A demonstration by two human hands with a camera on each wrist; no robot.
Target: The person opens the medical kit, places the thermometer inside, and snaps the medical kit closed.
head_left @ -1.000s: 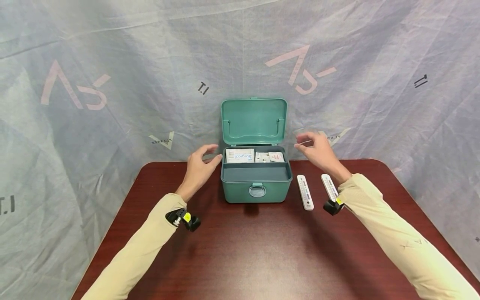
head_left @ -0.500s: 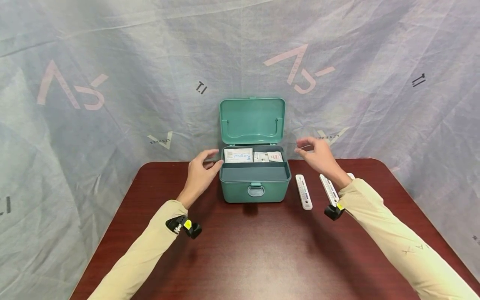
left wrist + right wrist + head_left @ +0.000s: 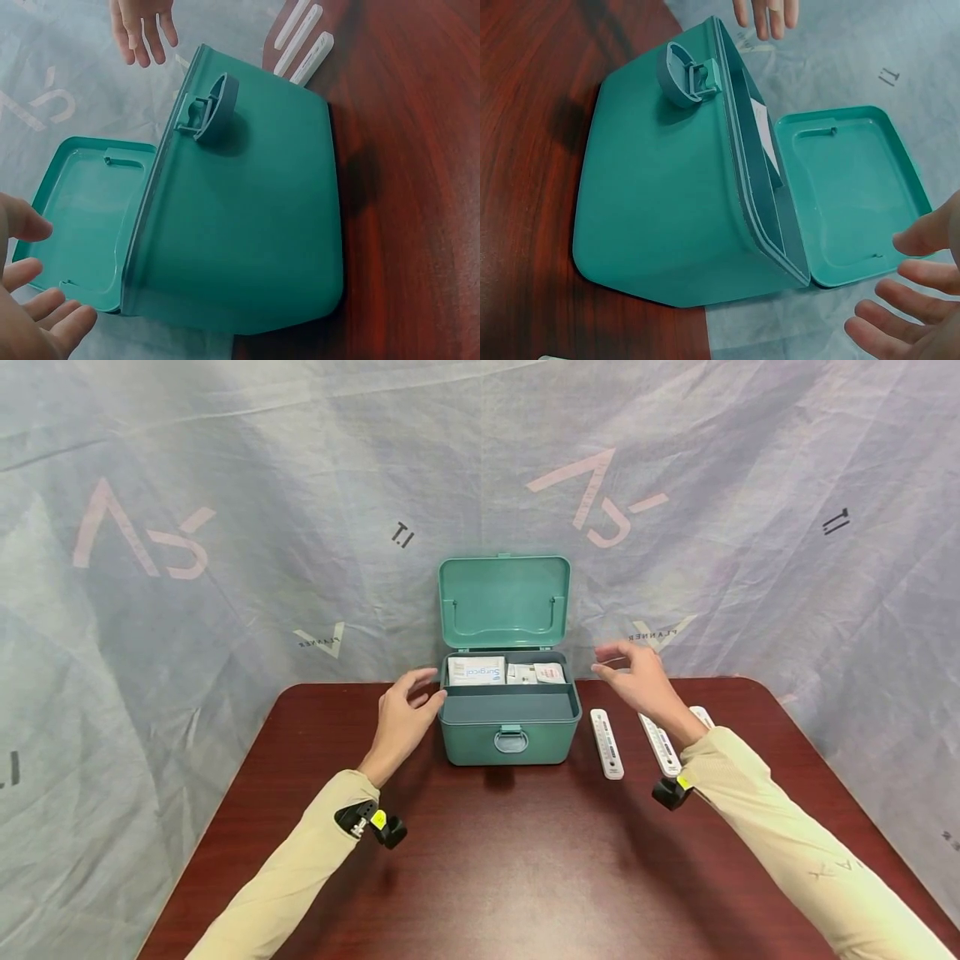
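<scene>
A green first-aid box (image 3: 512, 745) stands on the table with its lid (image 3: 505, 602) raised at the back and a latch (image 3: 511, 740) on its front. In the rear part of its grey tray (image 3: 510, 708) lie a white packet marked "Surgical" (image 3: 477, 671) and small white packets (image 3: 536, 673). My left hand (image 3: 401, 722) hovers beside the box's left rim, fingers loosely bent and holding nothing. Off the right rim hangs my right hand (image 3: 639, 681), likewise relaxed, with thumb and fingers apart. Both hands appear above the box in the wrist views, the left hand (image 3: 37, 300) near the lid.
Three white thermometers lie right of the box: one nearest it (image 3: 607, 744), one (image 3: 660, 747) partly under my right forearm, and one (image 3: 702, 717) mostly hidden by that arm. A grey printed cloth (image 3: 300, 527) hangs behind the dark red table (image 3: 495, 860).
Both hands have sunk slightly toward the table, staying on either side of the box. The head view has shifted a little. Box, packets and thermometers stay where they were.
</scene>
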